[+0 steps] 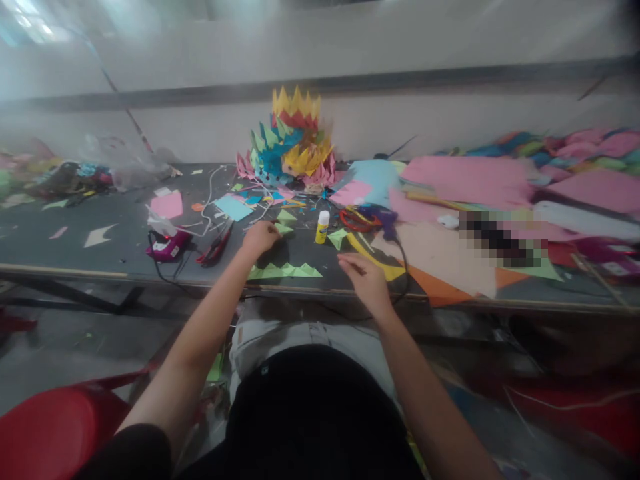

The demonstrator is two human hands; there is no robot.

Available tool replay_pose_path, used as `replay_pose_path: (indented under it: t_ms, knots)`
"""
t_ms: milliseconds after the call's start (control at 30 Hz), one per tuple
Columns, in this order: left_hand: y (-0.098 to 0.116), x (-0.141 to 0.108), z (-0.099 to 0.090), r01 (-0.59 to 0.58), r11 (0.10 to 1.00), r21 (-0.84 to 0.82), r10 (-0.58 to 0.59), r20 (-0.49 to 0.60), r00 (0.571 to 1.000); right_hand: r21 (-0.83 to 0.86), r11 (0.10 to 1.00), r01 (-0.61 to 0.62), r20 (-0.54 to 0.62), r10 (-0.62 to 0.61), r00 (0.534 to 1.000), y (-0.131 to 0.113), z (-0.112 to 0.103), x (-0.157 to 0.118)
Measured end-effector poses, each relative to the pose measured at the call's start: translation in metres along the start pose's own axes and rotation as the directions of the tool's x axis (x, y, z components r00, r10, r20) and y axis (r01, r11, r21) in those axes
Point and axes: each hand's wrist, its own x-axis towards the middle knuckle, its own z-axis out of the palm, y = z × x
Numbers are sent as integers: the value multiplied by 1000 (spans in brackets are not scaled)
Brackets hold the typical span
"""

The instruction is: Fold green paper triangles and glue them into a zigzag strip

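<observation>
Lying near the table's point(115, 247) front edge, the green strip point(287, 271) risked crushing under the curled left hand point(261, 241), contents unclear, right hand point(367, 279) narrowly pinched.

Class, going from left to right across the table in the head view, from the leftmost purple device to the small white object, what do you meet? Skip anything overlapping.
Purple device, red tool, left hand, yellow-labelled glue stick, right hand, small white object.

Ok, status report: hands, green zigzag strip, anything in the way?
Left hand curled by folded green paper, grip unclear. Right hand beside yellow paper, nothing visibly held. Green zigzag strip near table edge. Possible obstacle: glue stick, upright between hands.
</observation>
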Motion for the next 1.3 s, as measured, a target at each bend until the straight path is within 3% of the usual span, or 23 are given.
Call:
replay_pose_path:
  t_ms: [200, 367, 467, 600, 667, 767, 900, 967, 1067, 1133, 1200, 1300]
  knots:
    - [0, -6, -6, -87, 976, -199, 67, -107, 992, 15, 997, -78, -1, 78, 997, -5, -1, -1]
    - [13, -19, -12, -157, 837, -524, 127, -93, 988, 19, 999, -47, 29, 46, 999, 4, -1, 2]
    - [22, -29, -16, -164, 776, -608, 116, -119, 986, 87, 993, -75, 4, 75, 997, 12, 0, 4]
    - [25, -48, -9, -155, 732, -663, 111, -108, 988, 152, 980, -132, 84, 120, 989, 12, 0, 8]
    - [22, -59, 0, -142, 733, -666, 118, -82, 990, 81, 993, -88, 98, 80, 992, 9, -1, 12]
    - [19, -78, 13, -141, 776, -615, 105, -94, 990, -225, 967, 122, 153, -89, 984, 4, 0, 24]
    - [24, -95, 19, -177, 833, -525, 107, -161, 981, -638, 651, 411, 377, -200, 904, 6, 6, 48]
    - [30, -100, 19, -219, 850, -479, 151, -177, 973, -708, 502, 497, 467, -194, 863, 9, 11, 60]
    - [39, -104, 22, -256, 880, -400, 211, -153, 965, -708, 377, 598, 562, -214, 799, 11, 18, 75]
    - [42, -105, 27, -264, 899, -350, 233, -129, 964, -695, 347, 630, 583, -240, 776, 10, 21, 81]
    - [42, -106, 31, -265, 913, -309, 243, -110, 964, -691, 367, 622, 560, -273, 783, 9, 21, 82]
    - [41, -108, 36, -253, 925, -284, 234, -97, 967, -650, 518, 557, 437, -344, 831, 5, 18, 74]
